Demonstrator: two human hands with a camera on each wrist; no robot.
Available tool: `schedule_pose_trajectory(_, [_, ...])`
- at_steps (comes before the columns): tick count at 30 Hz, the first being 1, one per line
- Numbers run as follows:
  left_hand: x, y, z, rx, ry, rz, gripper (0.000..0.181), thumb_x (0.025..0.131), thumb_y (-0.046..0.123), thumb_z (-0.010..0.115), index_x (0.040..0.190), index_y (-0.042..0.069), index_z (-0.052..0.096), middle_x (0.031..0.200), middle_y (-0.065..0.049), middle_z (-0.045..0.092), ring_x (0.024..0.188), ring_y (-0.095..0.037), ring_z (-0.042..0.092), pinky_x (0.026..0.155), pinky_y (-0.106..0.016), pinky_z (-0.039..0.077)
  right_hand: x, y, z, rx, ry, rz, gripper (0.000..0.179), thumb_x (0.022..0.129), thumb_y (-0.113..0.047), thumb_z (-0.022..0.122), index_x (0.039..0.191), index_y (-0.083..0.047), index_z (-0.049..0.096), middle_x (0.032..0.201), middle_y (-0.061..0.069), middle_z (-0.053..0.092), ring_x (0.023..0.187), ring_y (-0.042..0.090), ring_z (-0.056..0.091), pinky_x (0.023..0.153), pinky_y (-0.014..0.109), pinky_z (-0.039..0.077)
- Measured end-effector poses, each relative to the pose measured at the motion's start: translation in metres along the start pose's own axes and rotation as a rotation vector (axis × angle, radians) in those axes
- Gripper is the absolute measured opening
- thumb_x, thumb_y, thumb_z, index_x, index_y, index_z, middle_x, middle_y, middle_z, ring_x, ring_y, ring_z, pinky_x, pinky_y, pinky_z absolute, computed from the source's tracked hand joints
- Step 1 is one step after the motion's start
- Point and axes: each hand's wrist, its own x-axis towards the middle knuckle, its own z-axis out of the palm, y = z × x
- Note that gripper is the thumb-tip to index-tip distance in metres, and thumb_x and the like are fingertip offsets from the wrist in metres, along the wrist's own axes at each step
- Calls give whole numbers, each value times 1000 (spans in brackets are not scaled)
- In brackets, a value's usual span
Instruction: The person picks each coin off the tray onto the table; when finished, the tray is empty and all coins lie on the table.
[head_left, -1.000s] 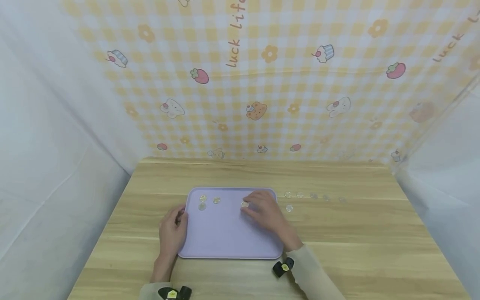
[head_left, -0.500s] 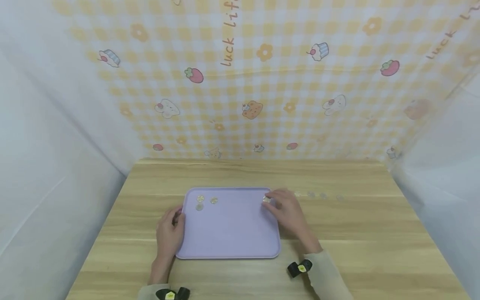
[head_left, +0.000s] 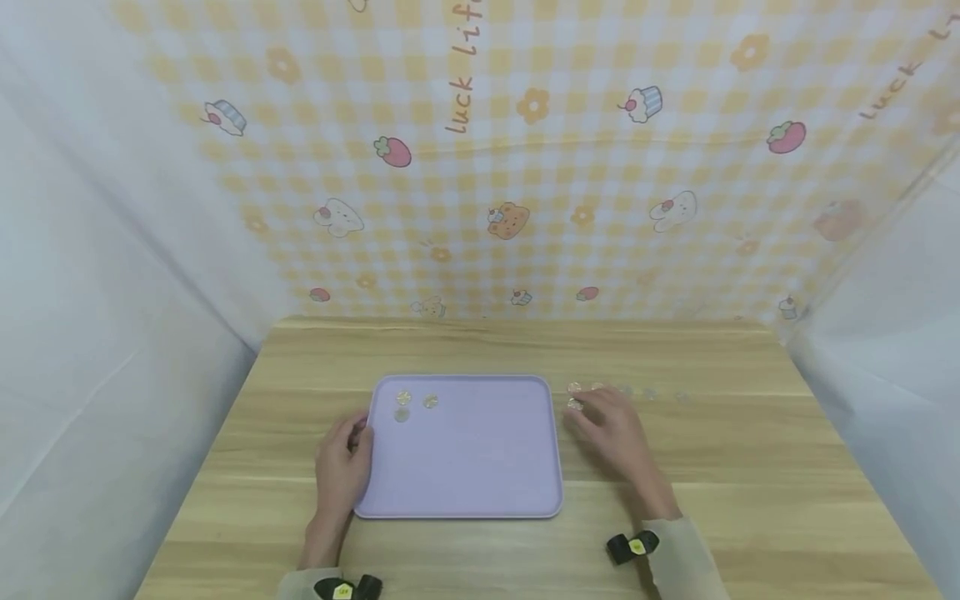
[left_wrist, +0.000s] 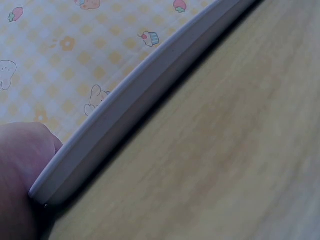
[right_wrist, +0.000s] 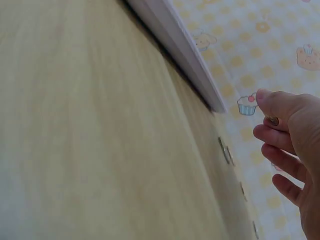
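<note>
Past the edge of the smooth, round-cornered lilac tray (head_left: 465,467) at lower centre, the right hand (head_left: 615,429) has moved rightward over the wood-grained table (head_left: 750,467), pinching a small round metallic coin (right_wrist: 272,120) between thumb and finger. At lower left, the left hand (head_left: 342,467) touches the tray's rim; whether it grips cannot be told. Three flat coins (head_left: 404,398) lie in the tray's upper left; other thin coins (head_left: 650,393) line the table, right of centre.
</note>
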Motion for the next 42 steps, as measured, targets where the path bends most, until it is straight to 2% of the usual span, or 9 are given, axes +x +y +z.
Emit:
schedule_pose_trajectory(8, [-1,-2,2,8,-12,-1,28,96,13,63,123,8,68,109,-9,71,93,-21,68,79,-29,55,-12,14,-12,13,-49,207,34,89,-30,75,117,-10,72,117,12,72,118,36,59,109,57,38])
schedule_pose_trajectory(14, [-1,-2,0,14,-10,-3,28,97,13,62,124,8,68,109,-10,71,93,-21,68,78,-28,55,-18,24,-18,7,-60,263,35,91,-30,72,119,-8,70,122,16,70,123,40,56,110,60,36])
schedule_pose_trajectory(20, [-1,-2,0,16,-9,-6,28,97,13,62,123,8,68,108,-9,71,93,-21,68,78,-28,55,-27,30,-15,-9,-40,276,35,90,-30,74,118,-9,70,120,15,69,119,37,58,106,58,40])
schedule_pose_trajectory(27, [0,0,0,14,-12,-17,27,97,13,62,123,8,68,109,-10,71,94,-22,68,80,-29,55,-33,34,-6,-30,29,221,30,88,-25,76,113,-9,72,114,12,71,113,31,58,102,53,40])
schedule_pose_trajectory(35, [0,0,-1,10,-10,-23,28,97,14,63,123,8,68,109,-10,71,94,-21,68,79,-27,55,-32,36,-3,-63,36,199,29,84,-24,80,109,-10,74,111,11,70,113,31,56,101,53,41])
schedule_pose_trajectory(42, [0,1,-1,10,-13,-23,28,97,14,62,123,8,68,109,-9,71,92,-20,67,77,-26,54,-33,35,-3,-48,43,222,31,85,-25,79,110,-7,74,111,13,66,114,33,54,100,53,40])
